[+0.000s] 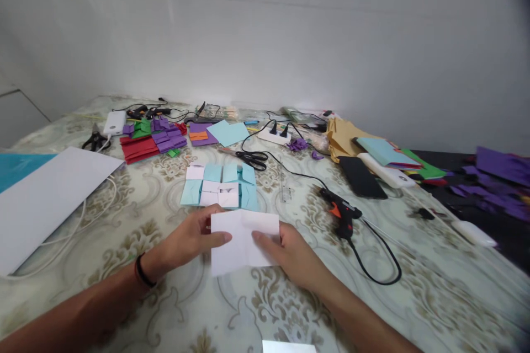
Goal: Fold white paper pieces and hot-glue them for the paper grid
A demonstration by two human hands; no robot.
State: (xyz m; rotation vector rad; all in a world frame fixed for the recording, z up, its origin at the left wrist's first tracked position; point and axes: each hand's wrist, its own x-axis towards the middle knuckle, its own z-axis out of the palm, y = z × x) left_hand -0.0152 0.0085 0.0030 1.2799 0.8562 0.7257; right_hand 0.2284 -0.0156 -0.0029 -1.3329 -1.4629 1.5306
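Observation:
A white sheet of paper (244, 251) with a crease down its middle is held up between both hands above the patterned tablecloth. My left hand (199, 237) pinches its left side, thumb on the front and fingers behind. On the right side, my right hand (285, 251) grips it the same way, its thumb near the crease. Just beyond the sheet lie folded light-blue and white paper pieces (213, 187) set side by side in rows. Part of another white paper (289, 347) shows at the bottom edge of the view.
To the right rests a black glue gun (342, 212) with its cord. Scissors (253, 160) and a power strip (274, 135) sit farther back. A large white board (58, 198) lies left, near red folded papers (138, 148). A black phone (361, 176) is at right.

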